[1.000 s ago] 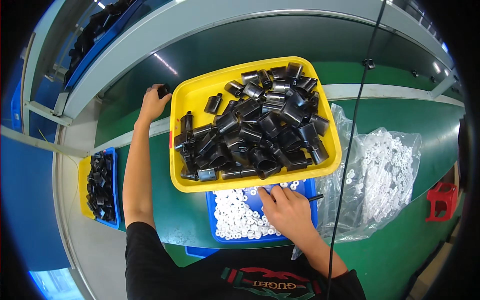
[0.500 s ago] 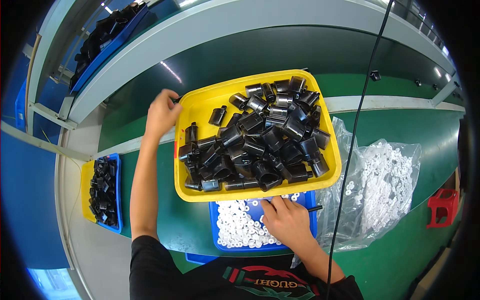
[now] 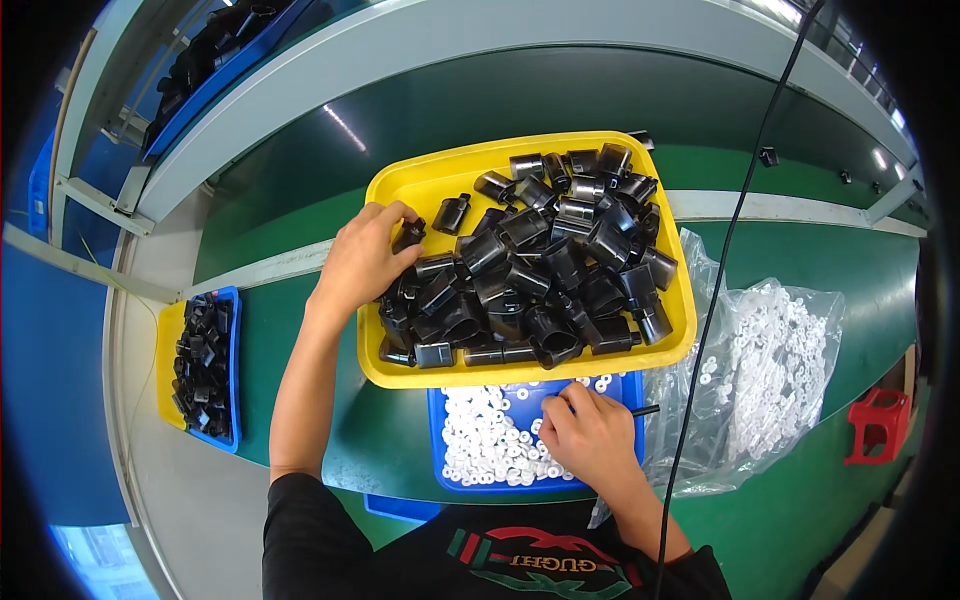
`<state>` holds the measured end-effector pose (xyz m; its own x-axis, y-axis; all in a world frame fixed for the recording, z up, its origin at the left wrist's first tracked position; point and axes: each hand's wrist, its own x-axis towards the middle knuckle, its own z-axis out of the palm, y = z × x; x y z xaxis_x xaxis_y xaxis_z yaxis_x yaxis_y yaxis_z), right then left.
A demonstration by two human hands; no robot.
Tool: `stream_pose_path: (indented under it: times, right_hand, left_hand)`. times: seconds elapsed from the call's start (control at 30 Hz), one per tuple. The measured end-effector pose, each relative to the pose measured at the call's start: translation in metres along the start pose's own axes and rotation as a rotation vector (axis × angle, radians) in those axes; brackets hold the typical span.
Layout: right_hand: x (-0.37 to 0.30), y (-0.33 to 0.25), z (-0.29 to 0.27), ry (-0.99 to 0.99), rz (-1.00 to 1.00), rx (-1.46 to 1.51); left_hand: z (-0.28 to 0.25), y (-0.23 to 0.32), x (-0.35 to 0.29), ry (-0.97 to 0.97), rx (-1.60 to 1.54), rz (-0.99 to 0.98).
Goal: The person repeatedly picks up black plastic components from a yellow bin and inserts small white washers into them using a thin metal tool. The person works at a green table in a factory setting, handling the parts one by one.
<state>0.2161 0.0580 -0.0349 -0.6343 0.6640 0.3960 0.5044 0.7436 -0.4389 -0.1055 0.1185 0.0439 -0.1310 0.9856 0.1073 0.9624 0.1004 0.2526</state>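
Note:
A yellow tray [image 3: 410, 179] holds a heap of glossy black plastic fittings [image 3: 520, 270], each a wide, hollow body with a narrow neck. My left hand [image 3: 362, 258] reaches over the tray's left side, its fingers closed around one black plastic fitting [image 3: 409, 236]. Below the tray's near edge, my right hand [image 3: 592, 432] grips a slim black pen-like tool [image 3: 646, 410], whose end sticks out to the right. That hand is over a blue tray [image 3: 437, 430] with many small white rings [image 3: 485, 440]. The yellow tray hides the blue one's far part.
To the right lies a clear plastic bag [image 3: 775, 370] of white rings on the green table [image 3: 380, 440]. A black cable [image 3: 722, 240] hangs across the view. Another bin of black parts [image 3: 205, 365] stands at left; a red stool [image 3: 880, 425] is at far right.
My left hand has come from outside the yellow tray's left rim to a black fitting inside it and closed on it. My right hand still grips the pen-like tool over the white rings.

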Motion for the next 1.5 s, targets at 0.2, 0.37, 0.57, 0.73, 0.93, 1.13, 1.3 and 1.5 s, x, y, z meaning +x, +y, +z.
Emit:
stream_pose_path:
  times: [0.2,0.37,0.57,0.73,0.93,1.13,1.3,1.5]
  right_hand:
    - [0.003,0.001,-0.01,0.082,0.012,0.061]
    - [0.005,0.0,-0.022,0.162,0.068,0.183]
    - [0.024,-0.023,-0.042,0.163,0.058,0.462]
    - [0.037,-0.037,-0.066,0.069,0.054,0.585]
    - [0.042,-0.044,-0.067,0.039,0.041,0.608]
    - [0.045,-0.044,-0.054,0.007,-0.012,0.524]
    - [0.045,-0.043,-0.05,-0.02,-0.011,0.502]
    - [0.041,-0.04,-0.042,-0.017,-0.011,0.522]
  left_hand:
    - [-0.012,0.013,-0.038,0.205,-0.651,-0.014]
    - [-0.009,0.031,-0.091,-0.242,-1.414,0.09]
    - [0.023,0.059,-0.123,-0.337,-1.76,0.159]
    - [0.039,0.058,-0.125,-0.412,-1.771,0.341]
    - [0.054,0.067,-0.133,-0.184,-1.58,0.296]
    - [0.054,0.071,-0.137,-0.129,-1.502,0.286]
    - [0.055,0.071,-0.138,-0.126,-1.537,0.329]
    - [0.057,0.071,-0.139,-0.114,-1.522,0.348]
